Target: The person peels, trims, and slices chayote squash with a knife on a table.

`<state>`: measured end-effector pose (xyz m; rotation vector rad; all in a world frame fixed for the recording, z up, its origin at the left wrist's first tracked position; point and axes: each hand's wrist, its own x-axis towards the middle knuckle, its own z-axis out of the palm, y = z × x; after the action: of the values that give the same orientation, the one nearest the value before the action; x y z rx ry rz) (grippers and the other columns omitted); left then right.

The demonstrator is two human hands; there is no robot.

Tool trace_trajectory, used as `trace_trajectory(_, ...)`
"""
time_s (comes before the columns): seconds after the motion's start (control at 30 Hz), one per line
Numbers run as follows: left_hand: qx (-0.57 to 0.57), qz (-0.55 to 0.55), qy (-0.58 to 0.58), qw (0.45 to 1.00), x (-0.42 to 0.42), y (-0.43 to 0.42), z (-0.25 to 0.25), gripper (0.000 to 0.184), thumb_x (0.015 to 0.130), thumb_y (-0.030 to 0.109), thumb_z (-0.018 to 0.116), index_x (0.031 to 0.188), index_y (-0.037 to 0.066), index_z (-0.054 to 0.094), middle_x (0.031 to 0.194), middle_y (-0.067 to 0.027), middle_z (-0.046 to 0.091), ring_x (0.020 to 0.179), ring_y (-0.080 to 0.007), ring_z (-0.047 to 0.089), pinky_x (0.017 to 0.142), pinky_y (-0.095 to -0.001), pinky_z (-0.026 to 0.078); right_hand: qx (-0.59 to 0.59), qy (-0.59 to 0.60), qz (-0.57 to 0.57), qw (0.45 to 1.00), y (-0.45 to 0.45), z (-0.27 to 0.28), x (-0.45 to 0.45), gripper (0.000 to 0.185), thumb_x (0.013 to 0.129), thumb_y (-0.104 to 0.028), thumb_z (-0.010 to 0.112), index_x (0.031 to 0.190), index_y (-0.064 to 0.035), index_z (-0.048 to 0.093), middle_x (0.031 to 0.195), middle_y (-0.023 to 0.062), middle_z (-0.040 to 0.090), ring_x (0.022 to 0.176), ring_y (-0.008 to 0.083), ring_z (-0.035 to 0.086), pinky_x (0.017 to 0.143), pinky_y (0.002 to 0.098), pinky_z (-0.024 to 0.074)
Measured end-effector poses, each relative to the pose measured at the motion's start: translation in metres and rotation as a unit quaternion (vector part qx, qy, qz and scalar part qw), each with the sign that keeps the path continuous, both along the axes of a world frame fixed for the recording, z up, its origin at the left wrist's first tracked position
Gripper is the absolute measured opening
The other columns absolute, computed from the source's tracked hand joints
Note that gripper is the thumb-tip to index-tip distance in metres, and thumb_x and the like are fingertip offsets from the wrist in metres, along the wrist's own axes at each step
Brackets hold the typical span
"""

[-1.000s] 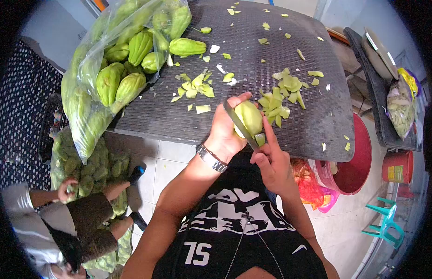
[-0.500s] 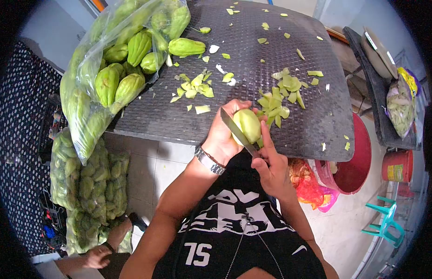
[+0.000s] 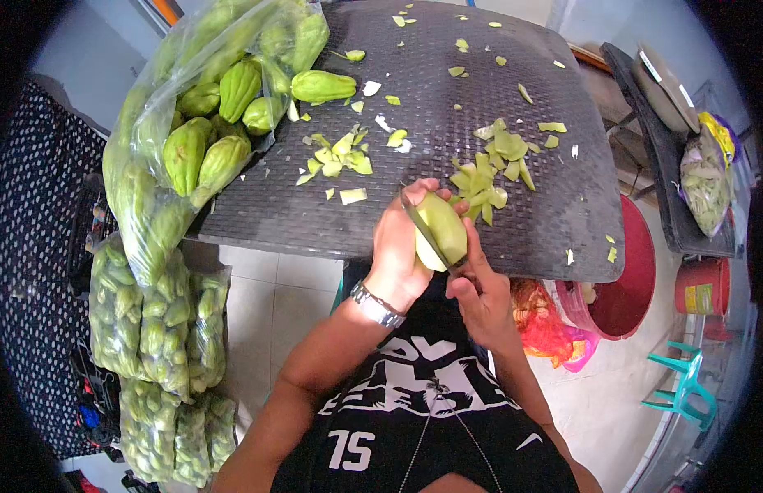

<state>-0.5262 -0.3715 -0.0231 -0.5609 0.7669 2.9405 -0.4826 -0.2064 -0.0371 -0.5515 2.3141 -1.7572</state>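
Observation:
My left hand [image 3: 400, 246], with a metal watch at its wrist, is wrapped round a pale green peeled chayote [image 3: 444, 228] at the table's near edge. In my right hand [image 3: 482, 297] is a knife [image 3: 424, 229], its blade lying slanted across the chayote's left side. Just beyond my hands is a pile of green peelings [image 3: 480, 185]. A smaller heap of peel pieces [image 3: 340, 155] lies to the left of it.
An open plastic bag of chayotes [image 3: 184, 156] covers the table's left part, one chayote [image 3: 323, 86] beside it. Filled bags [image 3: 163, 329] stand on the floor at left. Right of the dark table [image 3: 554, 214] are a red tub [image 3: 628, 287] and a green stool [image 3: 684, 384].
The chayote has turned in my left hand, and the knife's angle on it has shifted. The other person at the lower left has moved out of view.

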Motion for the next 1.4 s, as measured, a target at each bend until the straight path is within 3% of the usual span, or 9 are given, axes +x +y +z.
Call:
trace_trajectory(0.27, -0.019, 0.03, 0.022, 0.999, 0.006, 0.01, 0.009, 0.023, 0.104, 0.021, 0.054, 0.118, 0.004, 0.056, 0.12, -0.0151, 0.06, 0.116, -0.0365, 0.065, 0.101, -0.0507, 0.053, -0.026, -0.03, -0.002, 0.999, 0.005, 0.003, -0.002, 0.081, 0.1, -0.05, 0.064, 0.161, -0.0066, 0.032, 0.124, 0.0231, 0.07, 0.1, 0.0267, 0.074, 0.089, 0.035, 0.0544)
trace_trajectory(0.37, 0.072, -0.078, 0.005, 0.994, -0.005, -0.007, 0.006, 0.026, 0.103, 0.023, 0.055, 0.12, 0.003, 0.057, 0.124, -0.0184, 0.062, 0.119, -0.0398, 0.063, 0.104, -0.0557, 0.051, -0.012, -0.015, 0.027, 0.999, 0.013, 0.01, -0.001, 0.081, 0.098, -0.044, 0.069, 0.161, -0.0067, 0.033, 0.124, 0.0241, 0.069, 0.104, 0.0294, 0.073, 0.09, 0.0359, 0.0541)
trace_trajectory(0.4, 0.195, -0.166, 0.003, 0.967, -0.011, -0.02, 0.004, 0.027, 0.102, 0.026, 0.056, 0.114, 0.002, 0.06, 0.124, -0.021, 0.064, 0.12, -0.0433, 0.063, 0.107, -0.0598, 0.049, 0.002, 0.024, 0.036, 0.999, 0.015, 0.01, -0.005, 0.081, 0.097, -0.043, 0.07, 0.16, -0.0069, 0.034, 0.123, 0.0243, 0.07, 0.105, 0.0304, 0.073, 0.09, 0.0361, 0.054)
trace_trajectory(0.5, 0.161, -0.213, 0.007, 0.964, -0.021, -0.02, -0.012, 0.026, 0.102, 0.028, 0.056, 0.103, 0.003, 0.062, 0.116, -0.0204, 0.066, 0.114, -0.0437, 0.065, 0.104, -0.0598, 0.05, 0.043, 0.058, 0.047, 0.996, 0.016, 0.018, -0.011, 0.08, 0.096, -0.038, 0.072, 0.16, -0.0076, 0.035, 0.122, 0.0254, 0.07, 0.109, 0.0325, 0.073, 0.091, 0.0371, 0.0539)
trace_trajectory(0.63, 0.155, -0.184, 0.021, 0.97, -0.022, -0.017, -0.026, 0.026, 0.103, 0.031, 0.056, 0.094, 0.007, 0.061, 0.103, -0.0177, 0.068, 0.106, -0.0421, 0.068, 0.098, -0.0573, 0.053, 0.019, 0.047, 0.047, 0.998, 0.016, 0.009, -0.012, 0.077, 0.096, -0.034, 0.071, 0.16, -0.0094, 0.036, 0.125, 0.0269, 0.069, 0.116, 0.0327, 0.07, 0.095, 0.0381, 0.0531)
trace_trajectory(0.73, 0.052, -0.113, 0.077, 0.989, -0.013, -0.009, -0.017, 0.028, 0.106, 0.032, 0.052, 0.094, 0.008, 0.061, 0.103, -0.0181, 0.069, 0.108, -0.0424, 0.067, 0.1, -0.0556, 0.053, 0.02, -0.055, 0.04, 0.998, 0.017, 0.011, -0.012, 0.078, 0.096, -0.034, 0.071, 0.161, -0.0097, 0.034, 0.132, 0.0262, 0.066, 0.123, 0.0318, 0.067, 0.099, 0.0378, 0.0514)
trace_trajectory(1.0, 0.025, -0.04, 0.042, 0.998, -0.003, 0.009, 0.004, 0.039, 0.109, 0.039, 0.045, 0.094, 0.006, 0.059, 0.108, -0.02, 0.069, 0.115, -0.0421, 0.065, 0.105, -0.0513, 0.05, -0.011, -0.053, 0.056, 0.997, 0.023, 0.002, -0.014, 0.079, 0.098, -0.036, 0.069, 0.162, -0.0114, 0.03, 0.132, 0.0221, 0.068, 0.125, 0.0322, 0.065, 0.103, 0.0378, 0.0496)
trace_trajectory(1.2, 0.001, 0.003, 0.065, 0.998, 0.002, 0.015, -0.002, 0.042, 0.11, 0.042, 0.042, 0.095, 0.006, 0.059, 0.112, -0.0191, 0.067, 0.118, -0.0391, 0.064, 0.106, -0.0502, 0.049, -0.002, -0.119, 0.062, 0.991, 0.022, 0.014, -0.011, 0.075, 0.101, -0.036, 0.065, 0.163, -0.0126, 0.03, 0.113, 0.0165, 0.074, 0.096, 0.0242, 0.074, 0.088, 0.0353, 0.0554)
trace_trajectory(1.4, -0.098, 0.047, 0.068, 0.992, 0.006, 0.021, 0.006, 0.05, 0.11, 0.049, 0.039, 0.104, 0.003, 0.059, 0.118, -0.0209, 0.065, 0.122, -0.0389, 0.062, 0.107, -0.0498, 0.047, -0.007, -0.18, 0.072, 0.981, 0.024, 0.007, -0.011, 0.071, 0.103, -0.034, 0.063, 0.162, -0.0105, 0.032, 0.098, 0.0118, 0.073, 0.074, 0.0147, 0.068, 0.074, 0.0322, 0.0555)
